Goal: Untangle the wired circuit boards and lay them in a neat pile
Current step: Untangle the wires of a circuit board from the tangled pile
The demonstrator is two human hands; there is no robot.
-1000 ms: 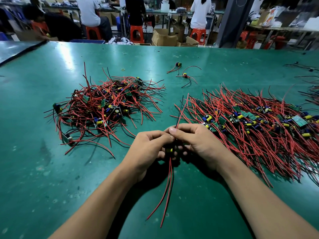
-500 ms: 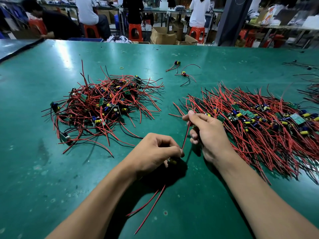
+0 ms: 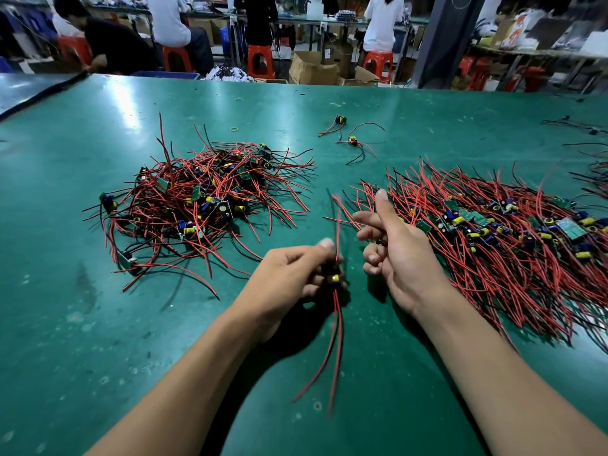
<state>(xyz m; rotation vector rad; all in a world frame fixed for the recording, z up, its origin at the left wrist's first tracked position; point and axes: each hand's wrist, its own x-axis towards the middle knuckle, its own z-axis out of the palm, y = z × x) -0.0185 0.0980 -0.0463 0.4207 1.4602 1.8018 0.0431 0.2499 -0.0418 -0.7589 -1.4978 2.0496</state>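
My left hand pinches one small wired circuit board with a yellow capacitor, just above the green table. Its red wires run up past my thumb and hang down toward me. My right hand hovers beside it, thumb raised and fingers loosely curled, holding nothing. A tangled heap of boards with red and black wires lies at the left. A flatter pile with combed wires spreads at the right, just behind my right hand.
Two loose wired boards lie farther back near the table's middle. More wires sit at the far right edge. Several people on red stools and cardboard boxes are beyond the table's far edge.
My right hand has let go of the upper wires and drawn back toward my left hand. The board's wires now stand straighter, above and below my left hand.
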